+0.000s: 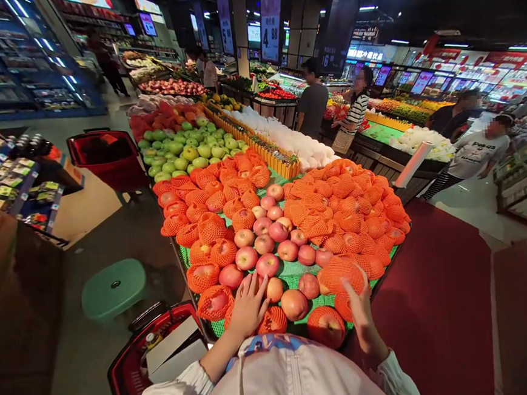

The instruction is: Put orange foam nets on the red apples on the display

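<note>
While orange-netted apples already line both sides of the display stand, bare apples remain down its middle — left hand spread among them at the near edge, right hand clasping one netted apple toward the near right corner

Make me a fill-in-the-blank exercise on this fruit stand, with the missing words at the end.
1. The hand farther from the stool is the person's ____ one.
2. The left hand is over the fruit, palm facing ____.
3. The foam netting beside the bare red apples is ____ in colour.
4. The heaped fruit just beyond the left netted pile is ____ in colour.

Missing words: right; down; orange; green.
</note>
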`<state>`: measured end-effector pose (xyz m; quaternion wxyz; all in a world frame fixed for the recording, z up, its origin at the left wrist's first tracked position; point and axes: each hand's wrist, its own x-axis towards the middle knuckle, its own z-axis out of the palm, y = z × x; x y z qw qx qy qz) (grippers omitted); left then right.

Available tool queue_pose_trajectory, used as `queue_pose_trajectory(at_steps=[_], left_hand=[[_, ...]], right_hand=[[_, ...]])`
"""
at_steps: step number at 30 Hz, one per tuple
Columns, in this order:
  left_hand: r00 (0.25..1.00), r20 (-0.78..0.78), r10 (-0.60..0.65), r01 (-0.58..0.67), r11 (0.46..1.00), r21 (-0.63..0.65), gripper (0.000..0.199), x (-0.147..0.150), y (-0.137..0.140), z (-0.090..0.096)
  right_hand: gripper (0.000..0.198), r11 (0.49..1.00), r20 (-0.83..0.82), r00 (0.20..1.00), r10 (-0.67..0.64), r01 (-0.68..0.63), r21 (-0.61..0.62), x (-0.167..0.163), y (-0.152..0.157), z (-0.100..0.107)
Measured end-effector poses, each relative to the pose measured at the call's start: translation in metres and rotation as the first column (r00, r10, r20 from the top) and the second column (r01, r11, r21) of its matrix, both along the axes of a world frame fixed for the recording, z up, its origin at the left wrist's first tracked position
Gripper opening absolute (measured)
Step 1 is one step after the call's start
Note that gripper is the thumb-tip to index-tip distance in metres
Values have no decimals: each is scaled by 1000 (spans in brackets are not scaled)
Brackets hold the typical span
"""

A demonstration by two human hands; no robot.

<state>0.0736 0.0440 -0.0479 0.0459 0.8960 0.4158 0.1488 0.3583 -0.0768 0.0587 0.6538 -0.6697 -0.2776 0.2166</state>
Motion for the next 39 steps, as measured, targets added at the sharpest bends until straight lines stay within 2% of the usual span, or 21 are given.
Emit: queue_pose_trajectory(at_steps=[3,6,8,12,14,16,19,23,25,26,27,28,29,30,31,33,34,39], left_hand=[[1000,-1,5,-5,1000,-6,62,0,1,1],[1000,6,6,-6,1000,-9,62,0,2,1],[1000,8,-2,2,1000,-10,62,-1,2,1],[1000,-9,-20,19,999,-27,65,-3,4,4],[1000,-16,-21,20,999,-41,65,-4,4,5],[1000,-13,-21,20,998,-54,65,-5,5,6],[1000,-8,-22,21,998,-67,65,-4,5,7],[1000,-8,-16,16,998,-64,63,-3,5,8],[1000,-2,-15,15,998,-59,63,-3,5,7],[1000,1,-16,16,998,-58,63,-3,5,7],[1000,3,-18,18,998,-59,63,-3,5,6],[1000,5,-20,20,998,-60,64,-4,5,6],[1000,7,-22,23,998,-61,64,-4,5,6],[1000,10,-23,24,998,-61,64,-4,5,6],[1000,12,-23,24,998,-60,64,-4,5,6],[1000,18,-24,25,998,-56,64,-5,5,7],[1000,20,-24,25,998,-55,64,-5,5,7],[1000,24,-14,15,998,-62,63,-4,5,6]], right_hand=[[65,992,296,951,90,-59,-114,-6,20,-5],[69,962,506,821,266,-191,-196,-22,43,-8],[74,916,595,699,396,-249,-316,-35,58,-11],[78,749,622,426,657,-273,-604,-52,84,-19],[81,675,593,333,733,-254,-692,-57,94,-23],[81,626,565,283,775,-232,-744,-58,99,-25],[81,601,545,262,796,-242,-761,-58,101,-28],[98,605,527,298,796,-337,-722,-49,99,-34],[100,648,547,347,761,-417,-637,-39,103,-35],[92,689,571,387,724,-440,-576,-32,106,-34],[79,753,605,450,657,-427,-500,-22,111,-33],[64,838,646,534,545,-361,-409,-12,117,-31],[53,915,679,614,402,-250,-316,0,123,-28],[48,969,699,675,236,-105,-226,13,128,-25],[49,989,706,704,73,40,-142,26,133,-22],[56,980,708,702,-79,186,-75,48,141,-19],[59,976,716,693,-81,202,-84,57,143,-18],[62,966,738,666,110,104,-238,69,148,-23]])
